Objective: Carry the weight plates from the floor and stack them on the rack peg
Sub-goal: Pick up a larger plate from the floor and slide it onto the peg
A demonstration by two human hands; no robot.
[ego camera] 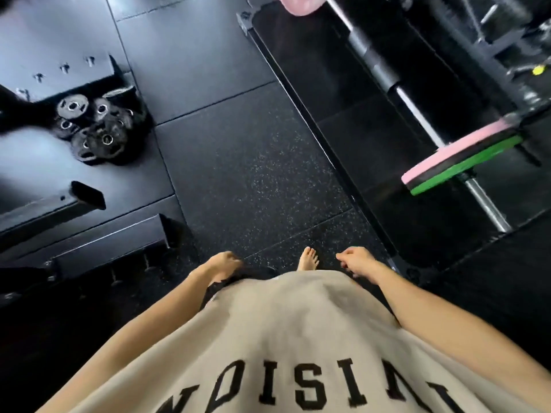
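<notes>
Five or so small black plates, clustered.

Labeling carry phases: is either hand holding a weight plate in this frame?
No: the left hand and right hand hang with nothing in them, while the black plates lie heaped at upper left.

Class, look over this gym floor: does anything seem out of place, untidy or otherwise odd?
Yes. The small black weight plates lie in a loose, overlapping heap on the floor at upper left, not stacked on any peg. Both the left hand and the right hand hang holding nothing. The person's foot is bare, near a loaded barbell.
</notes>
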